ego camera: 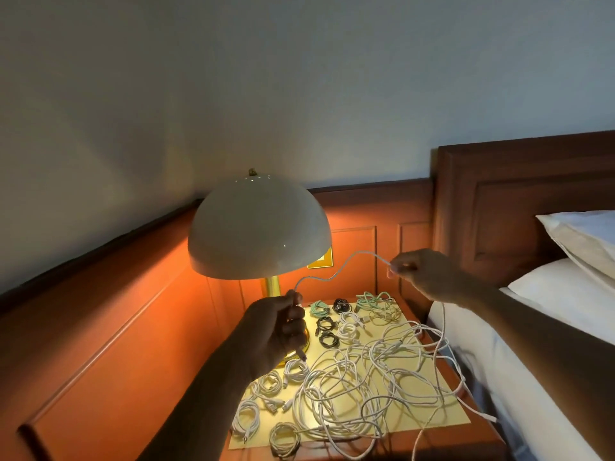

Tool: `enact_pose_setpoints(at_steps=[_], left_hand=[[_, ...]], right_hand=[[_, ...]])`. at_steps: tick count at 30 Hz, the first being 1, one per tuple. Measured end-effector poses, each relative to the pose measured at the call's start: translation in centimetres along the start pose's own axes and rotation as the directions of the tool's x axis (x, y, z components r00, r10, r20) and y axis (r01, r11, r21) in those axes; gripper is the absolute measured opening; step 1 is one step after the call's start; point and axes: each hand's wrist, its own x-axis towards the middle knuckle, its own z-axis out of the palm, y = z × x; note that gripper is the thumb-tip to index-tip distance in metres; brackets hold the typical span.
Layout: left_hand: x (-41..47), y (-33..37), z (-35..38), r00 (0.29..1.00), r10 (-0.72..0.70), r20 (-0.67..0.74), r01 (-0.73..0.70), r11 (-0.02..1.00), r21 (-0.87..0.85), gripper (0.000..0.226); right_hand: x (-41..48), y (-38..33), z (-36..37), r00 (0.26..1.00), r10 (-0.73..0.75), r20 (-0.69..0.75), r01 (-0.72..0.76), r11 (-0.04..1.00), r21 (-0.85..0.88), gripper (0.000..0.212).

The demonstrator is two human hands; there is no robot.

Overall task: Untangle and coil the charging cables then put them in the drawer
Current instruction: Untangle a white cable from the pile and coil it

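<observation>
A white charging cable (342,267) stretches in the air between my two hands. My left hand (279,324) grips one end, with the plug sticking out below the fist. My right hand (419,274) pinches the cable further along, and the rest hangs down past my wrist to the nightstand. A big tangle of white cables (372,387) lies on the yellow mat (446,417). Several coiled white cables (266,394) sit along the mat's left side. Coiled black cables (327,331) and green cables (369,299) lie at the back. No drawer is visible.
A lit table lamp with a white dome shade (259,227) and brass stem stands at the back left of the wooden nightstand (466,440). Orange wood panelling (116,327) is on the left. A bed with white pillows (579,247) and a wooden headboard is on the right.
</observation>
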Motion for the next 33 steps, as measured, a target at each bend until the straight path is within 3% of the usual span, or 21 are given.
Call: enact_pose_setpoints(at_steps=[3,7,11,15,19,21,23,28,31,33], left_hand=[[0.4,0.1,-1.6,0.997,0.053,0.063,-0.035,0.968,-0.25,0.011],[1.2,-1.6,-3.2,0.987,0.104,0.125,-0.054,0.935,-0.351,0.018],[3.0,-3.2,-5.5,0.989,0.147,0.01,-0.117,0.828,-0.549,0.036],[4.6,-5.2,-6.3,0.991,0.033,-0.129,-0.082,0.915,-0.395,0.033],[6.0,-6.4,-6.7,0.996,0.048,-0.081,-0.066,0.969,-0.24,0.014],[7.1,-7.3,-6.5,0.995,0.102,0.004,-0.096,0.95,-0.298,0.025],[8.5,-7.9,-6.4,0.98,0.197,-0.017,-0.19,0.912,-0.363,0.034],[13.0,-7.1,-8.6,0.86,0.408,-0.305,-0.507,0.744,-0.435,0.036],[15.1,-7.7,-10.4,0.786,0.457,-0.417,-0.551,0.824,-0.135,0.037],[15.7,-9.0,-10.8,0.733,0.578,-0.359,-0.486,0.814,0.319,0.035]], right_hand=[[-0.4,2.4,2.9,0.994,0.093,0.06,-0.091,0.995,-0.036,0.031],[-0.9,4.8,6.4,0.967,0.253,0.011,-0.252,0.957,0.146,0.023],[-0.9,7.3,9.2,0.943,0.333,-0.02,-0.318,0.914,0.252,0.021],[-0.7,9.7,11.8,0.938,0.345,0.019,-0.336,0.898,0.285,0.017],[0.2,12.5,13.5,0.916,0.401,-0.006,-0.394,0.904,0.166,0.02],[0.7,13.5,14.6,0.925,0.38,0.009,-0.379,0.919,0.11,0.018],[0.9,13.3,15.8,0.945,0.32,0.074,-0.325,0.943,0.068,0.016],[-1.1,11.1,17.1,0.979,0.036,0.203,-0.05,0.996,0.069,0.02],[-2.7,10.0,17.0,0.982,-0.166,0.085,0.159,0.984,0.081,0.023],[-3.2,9.8,16.9,0.967,-0.253,-0.042,0.256,0.958,0.131,0.034]])
